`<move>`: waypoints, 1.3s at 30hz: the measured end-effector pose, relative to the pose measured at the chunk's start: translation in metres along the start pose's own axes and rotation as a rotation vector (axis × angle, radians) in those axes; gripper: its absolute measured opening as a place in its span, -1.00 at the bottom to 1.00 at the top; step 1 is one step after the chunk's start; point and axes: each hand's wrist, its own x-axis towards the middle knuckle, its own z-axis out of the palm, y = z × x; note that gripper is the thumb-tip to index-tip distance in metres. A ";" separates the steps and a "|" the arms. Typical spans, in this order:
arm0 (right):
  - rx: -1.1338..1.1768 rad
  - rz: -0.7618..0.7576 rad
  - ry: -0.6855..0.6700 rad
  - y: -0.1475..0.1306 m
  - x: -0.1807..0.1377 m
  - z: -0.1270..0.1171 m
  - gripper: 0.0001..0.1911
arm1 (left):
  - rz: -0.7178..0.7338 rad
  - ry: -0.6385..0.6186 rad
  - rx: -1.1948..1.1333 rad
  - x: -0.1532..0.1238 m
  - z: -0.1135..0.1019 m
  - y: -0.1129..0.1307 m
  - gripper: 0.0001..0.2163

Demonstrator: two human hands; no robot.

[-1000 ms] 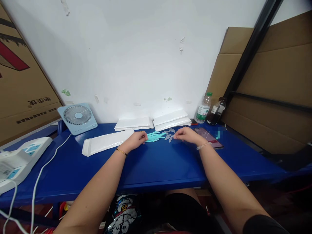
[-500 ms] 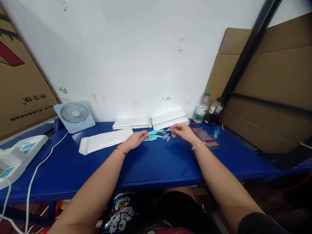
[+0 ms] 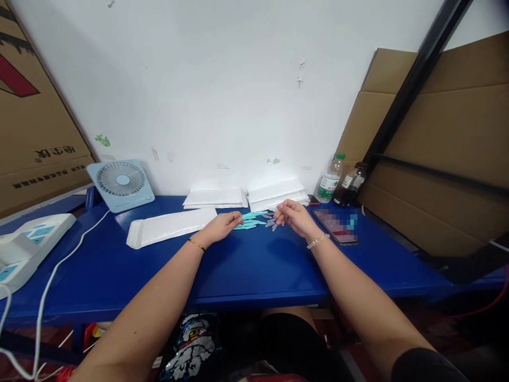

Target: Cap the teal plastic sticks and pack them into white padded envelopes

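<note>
Your left hand (image 3: 220,225) lay half-curled at left end of teal strips (image 3: 250,220), mid-counter (image 3: 254,270). Your right hand (image 3: 294,216) pinched over grey bits (image 3: 272,223) just right of strips. Could not tell whether either hand gripped anything. Risk: loose bits likely to scatter toward phone (image 3: 336,227) if fingers swept. Far right, bottle (image 3: 350,188) held dark liquid. Flat envelope (image 3: 170,227), contents hidden.

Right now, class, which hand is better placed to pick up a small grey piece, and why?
Probably the right hand: its fingers are at the grey pieces, while the left hand rests beyond the teal strips, at their other end.
</note>
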 end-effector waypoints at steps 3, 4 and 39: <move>-0.003 0.018 -0.033 -0.002 -0.002 0.008 -0.64 | 0.015 -0.001 0.004 0.001 0.000 0.000 -0.65; -0.003 0.021 -0.036 -0.003 -0.003 0.011 -0.64 | 0.015 -0.005 0.006 0.001 0.001 -0.001 -0.65; -1.152 -0.222 -0.295 0.007 0.000 -0.011 -0.88 | 0.020 -0.008 0.657 0.002 0.000 -0.010 -0.81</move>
